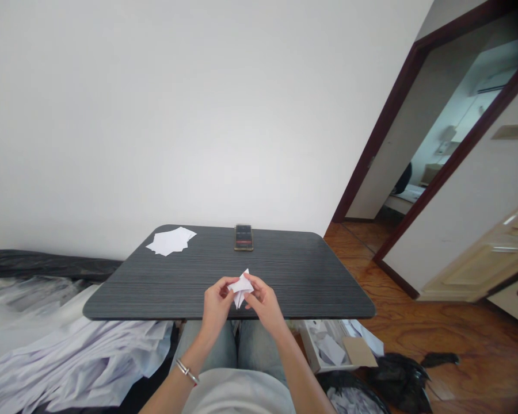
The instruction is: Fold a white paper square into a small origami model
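A small piece of folded white paper (240, 286) is held just above the near edge of the dark table, with points sticking out at its top and bottom. My left hand (217, 299) pinches its left side between thumb and fingers. On the other side, my right hand (262, 299) grips the right edge, its thumb low on the paper. Fingertips cover parts of the folds. Toward the table's back left lies a loose stack of white paper sheets (171, 241), out of reach of both hands. A phone (244, 237) stands or lies at the back middle; which, I cannot tell.
The dark wood-grain table (311, 276) stands against a white wall. Below it on the right is an open box (323, 345) with paper inside, beside black plastic bags (399, 376). White cloth or paper (82, 362) is heaped at the lower left. A doorway (397, 132) opens at right.
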`<action>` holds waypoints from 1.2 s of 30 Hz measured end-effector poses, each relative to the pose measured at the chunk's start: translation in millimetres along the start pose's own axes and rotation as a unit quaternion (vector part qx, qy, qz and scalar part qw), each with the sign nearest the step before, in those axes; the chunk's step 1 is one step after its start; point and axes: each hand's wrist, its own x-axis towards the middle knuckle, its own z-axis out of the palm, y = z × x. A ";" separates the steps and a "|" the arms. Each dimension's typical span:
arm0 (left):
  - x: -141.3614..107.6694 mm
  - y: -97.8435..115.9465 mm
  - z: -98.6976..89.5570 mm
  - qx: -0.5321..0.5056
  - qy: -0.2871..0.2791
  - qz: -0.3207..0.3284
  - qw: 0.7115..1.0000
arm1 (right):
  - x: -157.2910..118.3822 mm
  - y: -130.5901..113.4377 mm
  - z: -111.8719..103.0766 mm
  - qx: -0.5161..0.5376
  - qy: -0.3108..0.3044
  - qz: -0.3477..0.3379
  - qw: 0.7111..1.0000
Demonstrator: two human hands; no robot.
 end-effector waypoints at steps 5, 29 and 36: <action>-2.4 1.0 2.8 0.043 0.002 0.020 0.999 | 0.7 2.0 6.0 0.003 0.042 -0.002 0.999; -2.4 2.8 12.6 -0.011 -0.030 0.055 0.998 | -8.2 -9.0 10.1 -0.228 0.125 -0.108 0.960; -5.1 -5.3 15.0 0.034 0.011 0.078 0.996 | -8.2 -13.2 13.0 -0.277 0.122 -0.070 0.951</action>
